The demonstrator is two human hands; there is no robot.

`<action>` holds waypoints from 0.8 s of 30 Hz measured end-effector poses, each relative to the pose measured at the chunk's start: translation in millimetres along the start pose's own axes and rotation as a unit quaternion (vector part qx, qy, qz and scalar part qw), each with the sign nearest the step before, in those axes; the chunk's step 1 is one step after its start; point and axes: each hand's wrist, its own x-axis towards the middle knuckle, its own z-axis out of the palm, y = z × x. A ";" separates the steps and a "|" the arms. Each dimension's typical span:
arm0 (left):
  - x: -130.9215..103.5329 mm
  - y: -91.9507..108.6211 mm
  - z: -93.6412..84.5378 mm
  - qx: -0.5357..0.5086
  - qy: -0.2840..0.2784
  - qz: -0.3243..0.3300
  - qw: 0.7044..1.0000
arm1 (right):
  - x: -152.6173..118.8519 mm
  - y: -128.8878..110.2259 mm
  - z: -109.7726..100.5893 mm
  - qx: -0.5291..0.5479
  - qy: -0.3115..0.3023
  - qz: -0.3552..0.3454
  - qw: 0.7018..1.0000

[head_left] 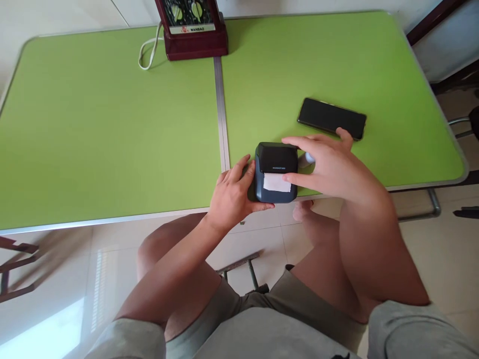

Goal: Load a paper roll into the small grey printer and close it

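A small dark mini printer (277, 158) sits at the table's front edge, with a white strip of paper (276, 182) showing at its front slot. My left hand (234, 192) holds the printer's left side, its fingertips on the side and its thumb at the lower front edge. Around the right side curves my right hand (324, 162), index finger at the back corner and thumb on the paper strip. Partly hidden under that hand is a small whitish, rounded object (309, 158) whose kind I cannot make out. A black smartphone (332, 118) lies just beyond my right fingers.
The green table (112, 119) has a metal seam (220, 109) running across it. At its back stands a dark red appliance with knobs (195, 42), and a white cord (149, 52) loops beside it. My legs are below the front edge.
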 end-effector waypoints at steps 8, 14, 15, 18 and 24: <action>-1.9 -0.5 -0.3 0.000 0.007 -0.008 1.000 | 2.5 -10.4 -13.6 -0.023 0.020 0.030 0.999; -2.4 2.0 -2.5 0.012 0.000 -0.018 1.000 | 8.4 -28.6 -23.0 0.007 0.083 0.087 0.993; -2.6 2.5 -2.8 0.019 0.002 -0.016 1.000 | 9.8 -29.7 -22.1 0.005 0.089 0.088 0.992; -3.3 3.4 -3.2 0.029 0.008 -0.006 1.000 | 14.0 -32.1 -17.4 -0.028 0.059 0.081 0.995; -2.4 3.8 -2.4 0.017 0.005 -0.008 1.000 | 21.5 -39.5 -7.6 -0.130 -0.047 0.053 0.989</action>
